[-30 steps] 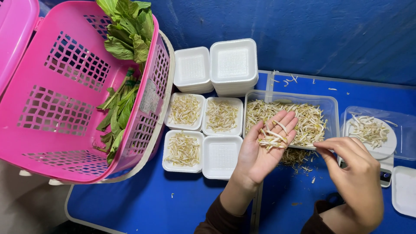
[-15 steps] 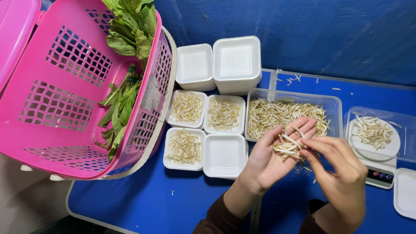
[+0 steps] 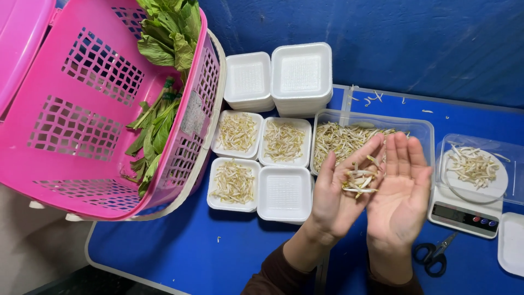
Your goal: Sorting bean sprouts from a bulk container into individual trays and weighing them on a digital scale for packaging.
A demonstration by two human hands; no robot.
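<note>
A small clump of bean sprouts (image 3: 358,180) lies cupped between two palms: pale, thin stalks with yellowish heads, tangled and lying mostly crosswise. The left hand (image 3: 341,188) holds them loosely, fingers curved up but not clenched; the right hand (image 3: 401,191) is flat and open beside it, its edge touching the clump. Both hover over the near rim of a clear plastic tub (image 3: 423,131) full of the same sprouts. To the left sit four white foam trays (image 3: 261,166), three filled and one bare, with stacked trays (image 3: 278,76) behind. To the right stands a kitchen scale (image 3: 464,210) bearing sprouts, black scissors (image 3: 434,254) near it on the blue bench (image 3: 180,248). A pink basket (image 3: 82,120) holds leafy greens (image 3: 164,38).
</note>
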